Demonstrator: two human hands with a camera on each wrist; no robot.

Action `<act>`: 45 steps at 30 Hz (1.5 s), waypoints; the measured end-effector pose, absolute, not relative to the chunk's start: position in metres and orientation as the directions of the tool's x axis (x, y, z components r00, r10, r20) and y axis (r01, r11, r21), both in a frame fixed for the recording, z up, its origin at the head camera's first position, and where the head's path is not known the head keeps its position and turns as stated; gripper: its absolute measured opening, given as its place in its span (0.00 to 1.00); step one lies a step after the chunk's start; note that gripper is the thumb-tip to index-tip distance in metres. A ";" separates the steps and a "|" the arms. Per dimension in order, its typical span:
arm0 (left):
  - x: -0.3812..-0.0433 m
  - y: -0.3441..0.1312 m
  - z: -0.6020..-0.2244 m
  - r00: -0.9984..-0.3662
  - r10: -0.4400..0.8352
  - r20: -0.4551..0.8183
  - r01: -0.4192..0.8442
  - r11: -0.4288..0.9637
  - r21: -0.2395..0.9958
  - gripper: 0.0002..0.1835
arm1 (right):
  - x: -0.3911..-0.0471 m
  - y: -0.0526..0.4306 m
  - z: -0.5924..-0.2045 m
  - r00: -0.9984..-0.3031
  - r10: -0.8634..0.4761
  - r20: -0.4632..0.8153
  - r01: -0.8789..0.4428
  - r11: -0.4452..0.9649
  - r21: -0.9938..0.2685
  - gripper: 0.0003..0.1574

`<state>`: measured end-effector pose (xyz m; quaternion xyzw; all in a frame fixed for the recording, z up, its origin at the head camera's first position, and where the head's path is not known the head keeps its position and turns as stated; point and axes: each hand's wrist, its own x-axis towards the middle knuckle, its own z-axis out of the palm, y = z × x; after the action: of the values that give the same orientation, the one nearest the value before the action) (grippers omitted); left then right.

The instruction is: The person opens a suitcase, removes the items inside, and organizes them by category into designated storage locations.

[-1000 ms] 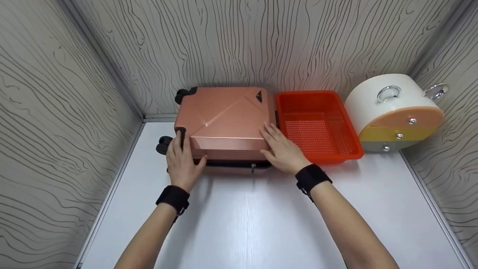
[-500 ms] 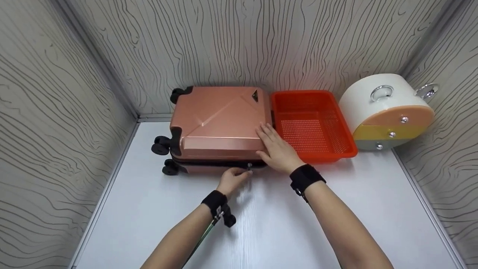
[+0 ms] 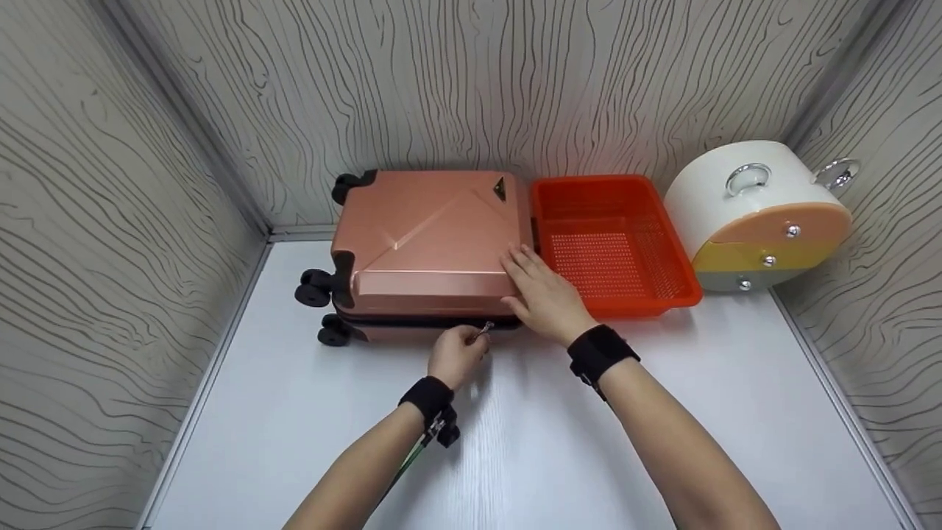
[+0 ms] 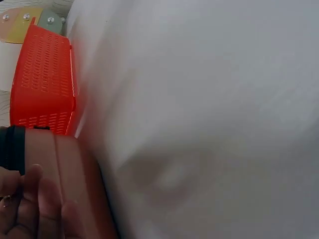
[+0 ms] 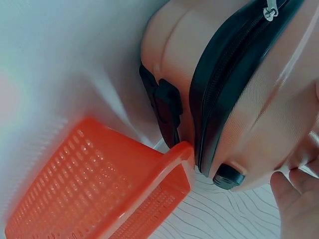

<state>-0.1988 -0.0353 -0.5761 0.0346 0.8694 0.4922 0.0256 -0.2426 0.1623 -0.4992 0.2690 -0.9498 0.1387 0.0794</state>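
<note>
A rose-pink hard-shell suitcase [image 3: 434, 221] lies flat on the table with its zipper side facing me. My left hand [image 3: 454, 358] pinches the metal zipper pull [image 3: 482, 331] between thumb and curled fingers, low on that front side. In the left wrist view, this hand's fingers [image 4: 32, 189] are beside the suitcase shell, partly cut off by the frame edge. Straight fingers of my right hand [image 3: 548, 298] rest on the suitcase's top right front edge. The black zipper band [image 5: 229, 64] runs round the case in the right wrist view.
An orange-red perforated plastic basket [image 3: 640, 303] stands close against the suitcase's right end. Farther right is a white rounded box [image 3: 706, 173] with coloured drawers and clear handles. Black wheels [image 3: 315, 287] stick out at the suitcase's left. Patterned walls [image 3: 441, 88] enclose the table.
My left hand has left the suitcase's left front corner, moved right to the zipper pull and taken hold of it. The pull now tilts. My right hand stays on the suitcase.
</note>
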 end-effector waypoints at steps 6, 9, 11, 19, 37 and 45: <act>-0.201 -0.037 -0.574 -0.994 0.106 0.005 0.060 0.516 0.855 0.10 | -0.246 0.160 -0.499 -0.825 -0.509 0.246 -0.557 0.807 -0.198 0.47; -0.200 -0.038 -0.574 -0.994 0.109 0.002 0.059 0.521 0.852 0.10 | -0.249 0.157 -0.501 -0.803 -0.546 0.241 -0.588 0.792 -0.166 0.51; -0.200 -0.039 -0.575 -0.994 0.111 0.008 0.065 0.521 0.851 0.11 | -0.251 0.155 -0.502 -0.791 -0.566 0.231 -0.603 0.785 -0.143 0.51; -0.201 -0.046 -0.572 -0.996 0.091 0.003 0.047 0.481 0.876 0.10 | -0.253 0.152 -0.504 -0.787 -0.572 0.233 -0.606 0.787 -0.117 0.49; -0.198 -0.066 -0.575 -0.999 0.019 -0.039 -0.026 0.446 0.894 0.13 | -0.252 0.155 -0.507 -0.782 -0.561 0.271 -0.608 0.783 -0.134 0.47; -0.196 -0.074 -0.576 -1.000 0.011 -0.022 -0.014 0.474 0.881 0.13 | -0.251 0.154 -0.507 -0.793 -0.555 0.251 -0.598 0.789 -0.143 0.47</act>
<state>-0.1962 -0.0735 -0.5759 -0.0007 0.8583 0.5130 0.0122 -0.2508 0.1537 -0.5070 0.3064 -0.9407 0.1078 0.0985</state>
